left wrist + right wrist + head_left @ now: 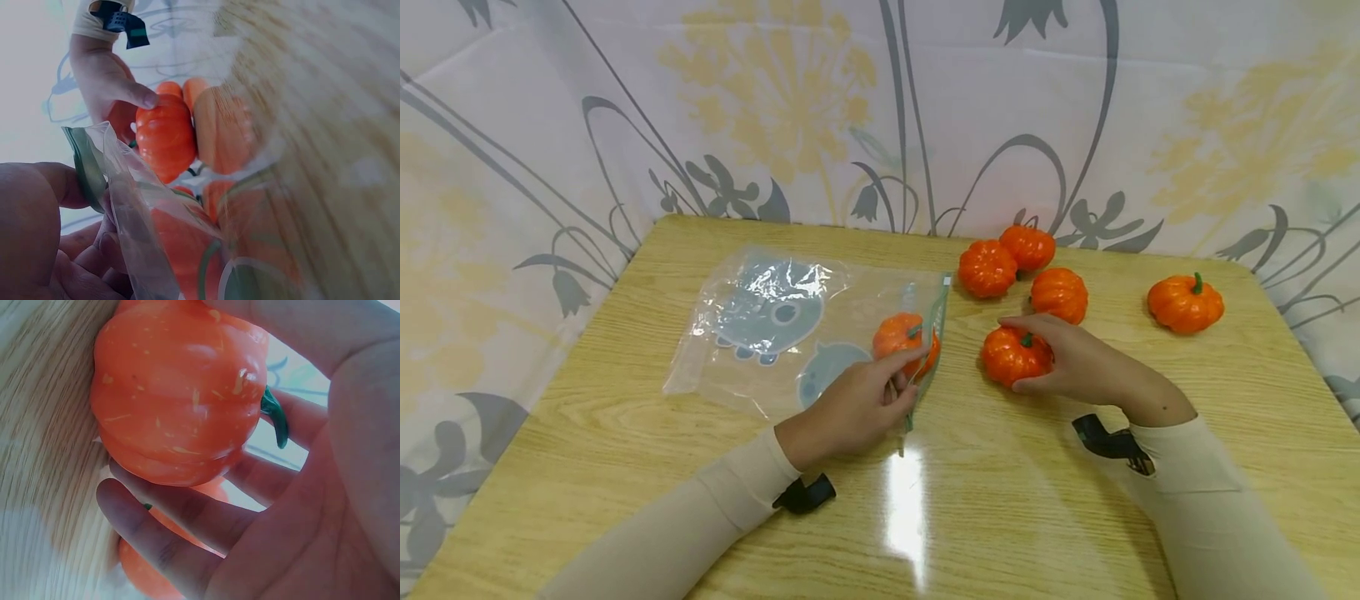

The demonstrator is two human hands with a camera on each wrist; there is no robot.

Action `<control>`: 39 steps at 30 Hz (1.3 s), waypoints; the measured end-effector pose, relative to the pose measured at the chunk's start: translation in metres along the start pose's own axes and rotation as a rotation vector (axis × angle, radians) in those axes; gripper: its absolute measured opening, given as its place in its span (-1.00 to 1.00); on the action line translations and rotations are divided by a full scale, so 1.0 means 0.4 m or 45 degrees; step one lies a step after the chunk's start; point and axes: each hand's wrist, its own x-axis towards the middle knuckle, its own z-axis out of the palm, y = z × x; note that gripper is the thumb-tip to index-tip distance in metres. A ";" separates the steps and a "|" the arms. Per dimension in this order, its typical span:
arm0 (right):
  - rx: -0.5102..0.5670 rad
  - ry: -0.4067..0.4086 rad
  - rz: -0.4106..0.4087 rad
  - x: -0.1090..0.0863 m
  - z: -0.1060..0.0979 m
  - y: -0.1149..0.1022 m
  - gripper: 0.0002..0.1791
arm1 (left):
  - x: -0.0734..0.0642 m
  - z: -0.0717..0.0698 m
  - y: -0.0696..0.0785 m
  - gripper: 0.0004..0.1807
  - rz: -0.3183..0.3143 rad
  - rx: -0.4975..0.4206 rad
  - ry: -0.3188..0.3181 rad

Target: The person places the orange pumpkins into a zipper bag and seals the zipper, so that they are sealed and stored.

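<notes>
A clear zip bag (775,317) with blue cartoon prints lies flat on the table, its green-edged mouth turned to the right. One small orange pumpkin (895,333) is inside, just behind that mouth. My left hand (853,408) pinches the green edge (87,165) between thumb and fingers, and the mouth stands partly apart there. To the right of the bag, my right hand (1078,362) holds another small pumpkin (1011,358) with a green stem. Its thumb lies on one side of this pumpkin and its spread fingers (187,515) reach round the other.
Behind the right hand several more pumpkins (987,268) sit close together near the back edge. A separate pumpkin (1185,304) stands farther right. The wood-grain table (1000,508) meets a flower-patterned curtain (955,108) at the back and sides.
</notes>
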 end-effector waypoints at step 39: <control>-0.034 0.027 -0.092 0.020 0.043 -0.033 -0.10 | -0.001 0.005 -0.002 -0.45 0.040 -0.004 0.024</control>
